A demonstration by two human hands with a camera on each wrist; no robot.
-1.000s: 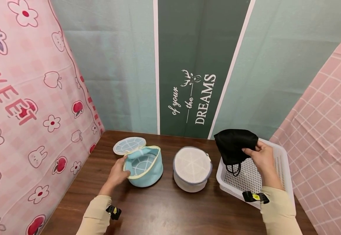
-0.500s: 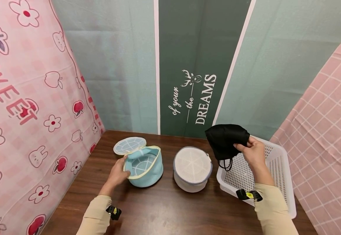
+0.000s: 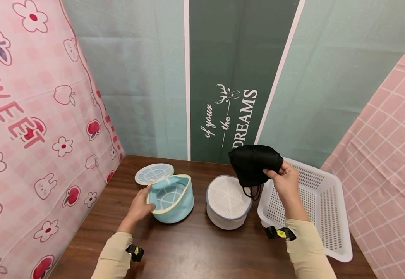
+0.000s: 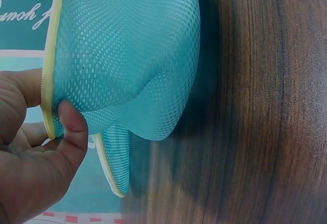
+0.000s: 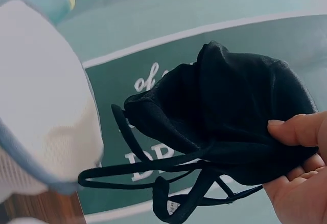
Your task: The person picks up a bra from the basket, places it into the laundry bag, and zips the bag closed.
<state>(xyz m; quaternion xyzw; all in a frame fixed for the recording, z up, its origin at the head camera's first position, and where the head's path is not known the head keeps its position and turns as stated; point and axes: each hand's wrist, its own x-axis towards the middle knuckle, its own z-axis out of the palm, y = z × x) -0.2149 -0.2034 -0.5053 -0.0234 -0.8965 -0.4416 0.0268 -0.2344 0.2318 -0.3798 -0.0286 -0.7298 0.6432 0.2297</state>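
My left hand [image 3: 141, 204] pinches the yellow-edged rim of a round blue mesh laundry bag [image 3: 179, 211], thumb on one side and fingers on the other. The bag's mouth is unzipped, and its lid [image 3: 154, 173] lies folded back behind it. In the left wrist view, the mesh wall [image 4: 127, 55] bulges and creases beside my fingers. My right hand [image 3: 287, 182] holds up a folded black bra [image 3: 255, 162] by one end, thumb on top. Its thin straps [image 5: 133, 175] dangle in loops near a white mesh laundry bag [image 3: 229, 195], whose back right edge the bra overlaps in the head view.
The white bag stands with its lid on, between the blue bag and a white perforated plastic basket [image 3: 342, 217]. All three are on a dark wooden table [image 3: 188, 252]. Fabric hangings enclose the back [image 3: 146, 77], the left [image 3: 42, 162] and the right side [image 3: 390, 155].
My right hand has carried the black bra leftward, from over the white basket to the back right edge of the white bag. My left hand keeps its place on the blue bag's rim.
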